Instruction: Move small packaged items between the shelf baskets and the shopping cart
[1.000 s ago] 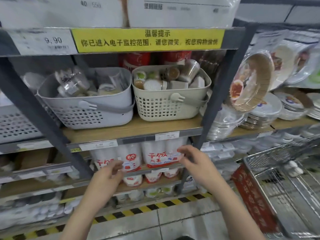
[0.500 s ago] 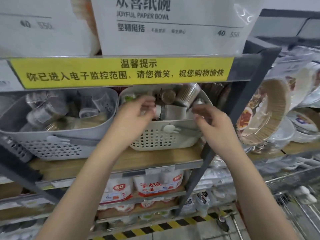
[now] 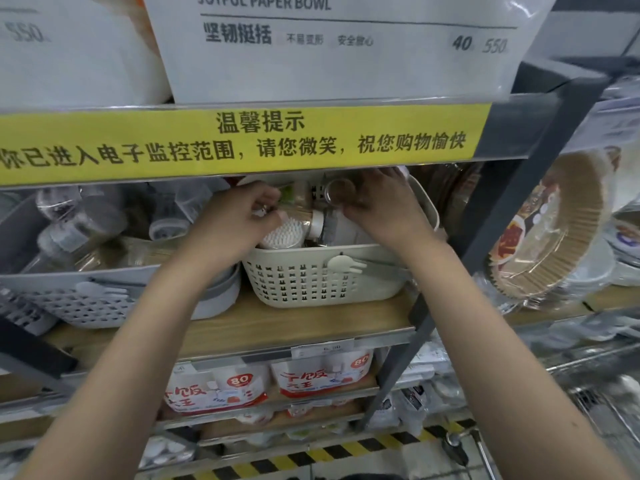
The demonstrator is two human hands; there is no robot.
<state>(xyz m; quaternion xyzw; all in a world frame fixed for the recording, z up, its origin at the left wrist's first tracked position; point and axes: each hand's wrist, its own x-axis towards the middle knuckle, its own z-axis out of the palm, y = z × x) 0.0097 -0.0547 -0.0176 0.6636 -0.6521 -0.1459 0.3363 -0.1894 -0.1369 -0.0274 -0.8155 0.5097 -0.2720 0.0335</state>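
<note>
Both my hands are inside the beige basket (image 3: 311,282) on the middle shelf. My left hand (image 3: 239,216) has its fingers curled and pinches a small pale item at the basket's left side, just above a round pack of cotton swabs (image 3: 284,233). My right hand (image 3: 384,206) reaches over the right half, its fingers and thumb curled round a clear round container (image 3: 341,192). Other small packs fill the basket, partly hidden by my hands and the shelf edge above. The wire shopping cart (image 3: 606,393) is at the lower right, blurred.
A grey basket (image 3: 104,306) of clear plastic cups stands left of the beige one. A yellow sign strip (image 3: 242,140) on the upper shelf edge hangs low over both baskets. A dark upright post (image 3: 485,220) and stacked paper plates (image 3: 547,230) are on the right.
My hands rose from the lower shelf up to the beige basket and went deeper into it. The view moved closer and upward; both hands now curl round items.
</note>
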